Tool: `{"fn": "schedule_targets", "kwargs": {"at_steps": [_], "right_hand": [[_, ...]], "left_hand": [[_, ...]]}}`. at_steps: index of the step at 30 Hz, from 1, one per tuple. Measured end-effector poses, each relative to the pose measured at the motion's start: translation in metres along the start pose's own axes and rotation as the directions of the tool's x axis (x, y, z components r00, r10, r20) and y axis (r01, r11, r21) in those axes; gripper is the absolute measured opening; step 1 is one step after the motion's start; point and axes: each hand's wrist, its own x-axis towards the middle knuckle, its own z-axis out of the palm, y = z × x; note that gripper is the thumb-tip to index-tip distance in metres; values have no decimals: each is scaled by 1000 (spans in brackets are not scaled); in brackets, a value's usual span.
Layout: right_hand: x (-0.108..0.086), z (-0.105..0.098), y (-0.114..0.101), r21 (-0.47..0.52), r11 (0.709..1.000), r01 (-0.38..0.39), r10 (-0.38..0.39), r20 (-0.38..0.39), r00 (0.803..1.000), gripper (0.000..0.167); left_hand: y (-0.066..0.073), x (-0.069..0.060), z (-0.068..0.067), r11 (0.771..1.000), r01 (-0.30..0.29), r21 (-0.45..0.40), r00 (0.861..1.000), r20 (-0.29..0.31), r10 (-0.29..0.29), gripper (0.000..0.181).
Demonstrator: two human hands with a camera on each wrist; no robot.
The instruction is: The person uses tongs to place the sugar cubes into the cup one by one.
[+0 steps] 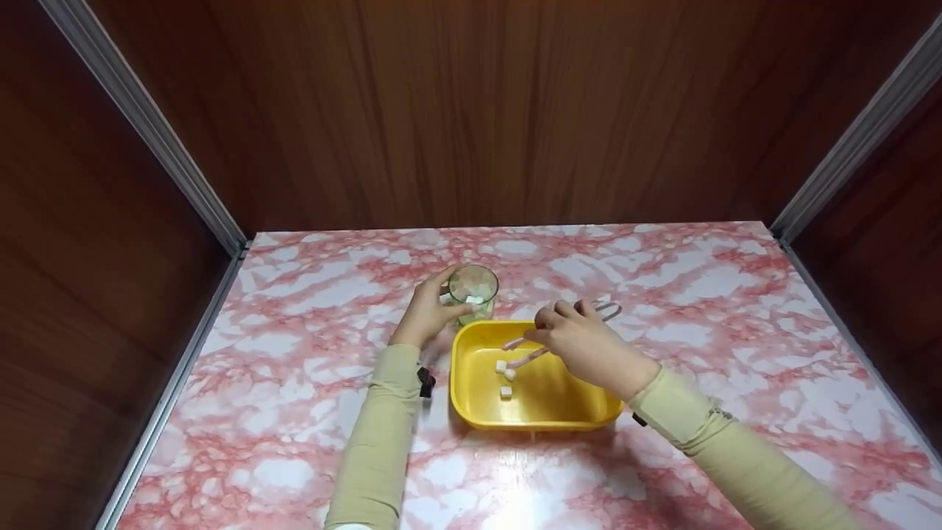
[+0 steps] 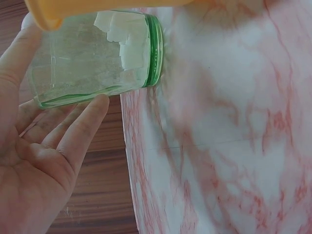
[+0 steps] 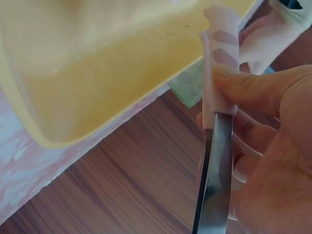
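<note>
A green-tinted glass (image 2: 83, 58) with several white cubes at its bottom stands upright on the table, behind the yellow tub. My left hand (image 1: 430, 309) grips it from the left, thumb on the near side and fingers round the far side. My right hand (image 1: 581, 340) pinches a pair of metal tongs (image 3: 219, 170) with pink tips over the yellow tub (image 1: 464, 412). The tips reach down inside, apart from each other. Close to one tip lie two small white cubes (image 1: 501, 365), and another white cube (image 1: 505, 392) sits nearer the front.
The tub stands on a table (image 1: 294, 412) covered in a red and white marbled pattern. Dark wood-grain panels (image 1: 471, 110) rise behind and at both sides, with grey metal rails (image 1: 154, 125) in the corners.
</note>
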Motion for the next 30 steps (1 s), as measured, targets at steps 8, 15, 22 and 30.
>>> {"fn": "schedule_targets", "kwargs": {"at_steps": [8,15,22,30], "right_hand": [[-4,7,-8,-29,999,24,-23,37,999,40],[-6,12,-15,-4,998,57,-57,74,996,47],[-7,16,-18,22,998,61,-63,106,992,54],[-6,20,-22,8,996,86,-87,102,991,47]], "left_hand": [[1,-1,-1,999,17,37,1000,-4,-17,76],[1,-2,0,999,11,31,1000,-6,-11,76],[1,-2,0,999,22,27,1000,-2,-22,78],[0,-2,0,1000,9,28,1000,0,-9,76]]}}
